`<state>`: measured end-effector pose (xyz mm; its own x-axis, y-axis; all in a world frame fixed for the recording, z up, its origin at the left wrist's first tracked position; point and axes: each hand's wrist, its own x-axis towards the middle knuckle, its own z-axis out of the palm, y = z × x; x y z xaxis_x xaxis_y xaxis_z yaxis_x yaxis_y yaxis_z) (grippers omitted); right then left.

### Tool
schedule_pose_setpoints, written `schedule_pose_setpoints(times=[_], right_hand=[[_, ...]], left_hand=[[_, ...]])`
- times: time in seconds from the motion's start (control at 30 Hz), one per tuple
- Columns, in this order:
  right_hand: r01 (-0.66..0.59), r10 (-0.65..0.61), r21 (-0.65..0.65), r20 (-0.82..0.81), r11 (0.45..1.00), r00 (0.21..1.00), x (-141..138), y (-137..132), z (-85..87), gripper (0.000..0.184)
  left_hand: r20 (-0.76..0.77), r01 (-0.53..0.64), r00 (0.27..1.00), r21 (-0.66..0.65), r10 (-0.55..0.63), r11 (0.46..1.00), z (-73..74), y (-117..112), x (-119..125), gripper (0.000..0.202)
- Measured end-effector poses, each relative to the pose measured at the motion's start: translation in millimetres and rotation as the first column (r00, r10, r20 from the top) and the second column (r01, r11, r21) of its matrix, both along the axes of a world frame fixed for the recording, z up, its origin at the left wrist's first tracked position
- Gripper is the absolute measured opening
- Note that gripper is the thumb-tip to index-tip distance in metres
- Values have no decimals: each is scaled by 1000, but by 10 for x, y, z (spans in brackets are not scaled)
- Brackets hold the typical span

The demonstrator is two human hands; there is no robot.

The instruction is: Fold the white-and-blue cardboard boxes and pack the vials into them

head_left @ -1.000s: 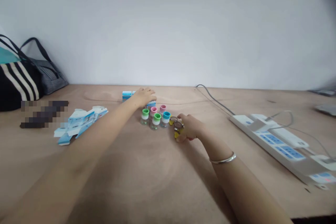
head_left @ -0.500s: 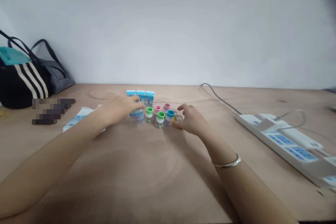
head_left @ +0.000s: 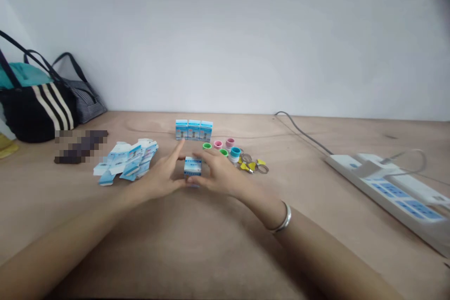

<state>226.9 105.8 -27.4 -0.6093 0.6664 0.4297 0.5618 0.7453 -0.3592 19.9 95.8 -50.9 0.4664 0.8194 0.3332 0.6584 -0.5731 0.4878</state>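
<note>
1. Evidently, the small blue-and-white carton (head_left: 192, 167) was the thing in hand; it stood between both hands, out from the other items, about midway along the table (head_left: 379, 136) and nearer its far edge than its near edge.
2. The right hand (head_left: 220, 173), wearing a silver bangle (head_left: 282, 218), had its thumb and fingers closed around the carton in a grasp.
3. The left hand (head_left: 160, 178) was just beside the carton, its index finger raised; I could not tell whether it was gripping.
4. The step looked like two-handed handling of this one carton, and any next move called for a steady hold.
5. Beyond it, three upright cartons (head_left: 193, 130) stood in a row near the far edge, with coloured caps (head_left: 218, 144) and yellow-tagged rings (head_left: 251, 165) to their right.
6. Printed card pieces (head_left: 126, 161) lay left of the hands, and a white power strip (head_left: 379, 183) lay toward the right edge.
</note>
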Motion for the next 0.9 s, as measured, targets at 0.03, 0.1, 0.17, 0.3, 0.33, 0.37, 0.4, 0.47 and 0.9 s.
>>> schedule_pose_setpoints(times=[0.03, 0.1, 0.17, 0.3, 0.33, 0.37, 0.4, 0.47, 0.9], right_hand=[[-13, 13, -18, 25, 1000, 1000, -9, 22, 29, 48], [-57, 60, -50, 60, 997, 996, -12, 58, 83, 42], [-108, 112, -69, 60, 992, 992, 4, 84, 129, 38], [-175, 180, -135, 25, 975, 983, 49, 129, 170, 23], [-133, 139, -158, 23, 978, 990, 53, 144, 163, 26], [-73, 77, -179, 19, 981, 997, 52, 161, 150, 33], [-2, 3, -190, 2, 982, 1000, 46, 177, 132, 37], [116, -132, -175, -85, 978, 988, 30, 200, 96, 28], [-269, 254, 150, 111, 951, 961, 126, 99, 280, 14]], left_hand=[[50, -37, 998, -3, 37, 999, -53, -29, 23, 95], [117, -97, 988, 5, 96, 995, -142, -74, 75, 87], [165, -119, 980, 28, 112, 993, -210, -91, 115, 81], [219, -124, 971, 95, 100, 988, -310, -80, 149, 68], [226, -124, 969, 110, 96, 986, -330, -79, 153, 67], [235, -120, 968, 122, 89, 985, -347, -79, 155, 65], [247, -115, 966, 129, 80, 985, -359, -82, 157, 64], [260, -100, 964, 132, 62, 986, -361, -87, 157, 62], [77, 76, 992, 279, -101, 957, -89, -33, 191, 50]])
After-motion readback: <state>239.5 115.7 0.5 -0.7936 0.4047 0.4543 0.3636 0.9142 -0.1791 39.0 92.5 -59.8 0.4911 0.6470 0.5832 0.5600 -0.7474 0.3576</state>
